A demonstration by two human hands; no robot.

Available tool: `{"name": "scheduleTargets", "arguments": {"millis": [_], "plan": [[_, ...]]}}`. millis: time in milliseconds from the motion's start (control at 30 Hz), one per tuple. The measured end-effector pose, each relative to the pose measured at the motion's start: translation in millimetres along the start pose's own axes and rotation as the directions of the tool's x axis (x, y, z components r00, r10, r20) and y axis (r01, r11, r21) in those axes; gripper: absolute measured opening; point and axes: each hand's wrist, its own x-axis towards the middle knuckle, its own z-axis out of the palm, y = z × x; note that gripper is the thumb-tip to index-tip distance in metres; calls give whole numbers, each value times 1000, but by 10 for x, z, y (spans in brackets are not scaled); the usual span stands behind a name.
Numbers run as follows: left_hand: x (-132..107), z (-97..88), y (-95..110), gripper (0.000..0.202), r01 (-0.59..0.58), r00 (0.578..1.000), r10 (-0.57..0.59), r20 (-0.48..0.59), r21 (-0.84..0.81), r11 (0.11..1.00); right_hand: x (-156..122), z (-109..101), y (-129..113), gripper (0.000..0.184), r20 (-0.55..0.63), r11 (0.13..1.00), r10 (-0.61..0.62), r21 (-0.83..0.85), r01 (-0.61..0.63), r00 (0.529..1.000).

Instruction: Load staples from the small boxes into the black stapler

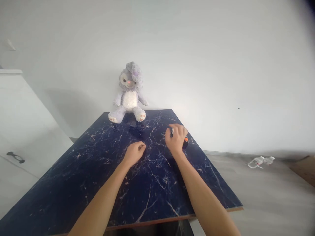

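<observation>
My right hand (176, 137) is near the right edge of the dark blue marbled table (147, 183), its fingers curled over a small black and orange object (186, 140). Most of that object is hidden under the fingers, so its kind does not show; a small white bit appears by the thumb. Toward the middle of the table my left hand (135, 152) is curled into a loose fist, with only a dark hollow between thumb and fingers. A lilac plush toy (130, 98) with a white belly sits upright at the table's far edge.
Behind the table rises a pale wall (209, 65). A white cabinet (27, 121) with a dark handle (15, 157) stands at the left. On the floor to the right lie clear plastic bottles (261, 161), with a brown cardboard piece (305, 168) beyond them.
</observation>
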Motion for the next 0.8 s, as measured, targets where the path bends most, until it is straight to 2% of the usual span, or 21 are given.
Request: {"name": "scheduleTargets", "arguments": {"millis": [67, 100, 133, 167, 200, 233, 267, 333, 400, 433, 500, 567, 667, 800], "plan": [[3, -12, 2, 21, 20, 999, -20, -30, -13, 1000, 84, -119, 287, 32, -145, 980, 178, -65, -189, 973], [2, -20, 9, 22, 28, 998, -29, -47, -16, 999, 106, -169, 422, 39, -187, 943, 311, -64, -328, 932], [0, -29, 18, 22, 36, 997, -37, -62, -17, 999, 118, -209, 543, 46, -168, 883, 452, -59, -466, 876], [-6, -42, 24, 22, 44, 996, -45, -73, -18, 999, 122, -239, 648, 51, -85, 804, 585, -65, -591, 806], [-15, -60, 23, 23, 55, 995, -56, -83, -20, 998, 122, -256, 731, 53, 35, 733, 679, -90, -675, 733], [-29, -86, 7, 23, 62, 994, -64, -91, -21, 998, 121, -263, 794, 52, 119, 699, 715, -107, -707, 689], [-51, -123, -30, 24, 61, 994, -63, -95, -19, 998, 119, -260, 837, 50, 195, 682, 729, -122, -721, 656], [-119, -242, -178, 26, 25, 997, -24, -75, 17, 1000, 116, -235, 873, 44, 302, 690, 713, -140, -711, 633], [-219, -423, -417, 27, -17, 999, 20, -33, 81, 997, 112, -201, 865, 42, 370, 699, 697, -161, -697, 614], [-273, -530, -554, 27, -4, 999, 7, -33, 107, 994, 108, -184, 851, 43, 394, 703, 691, -171, -691, 606], [-365, -744, -819, 27, 116, 989, -103, -102, 125, 985, 92, -148, 803, 45, 433, 712, 677, -182, -678, 595], [-413, -907, -1020, 27, 269, 944, -238, -229, 115, 956, 61, -96, 711, 46, 472, 730, 652, -179, -660, 593], [-404, -986, -1160, 22, 394, 880, -340, -333, 109, 913, -28, 55, 429, 45, 532, 764, 598, -152, -627, 600], [-369, -926, -1182, 19, 407, 872, -362, -328, 77, 910, -238, 430, -229, 42, 623, 806, 495, -70, -587, 606]]}}
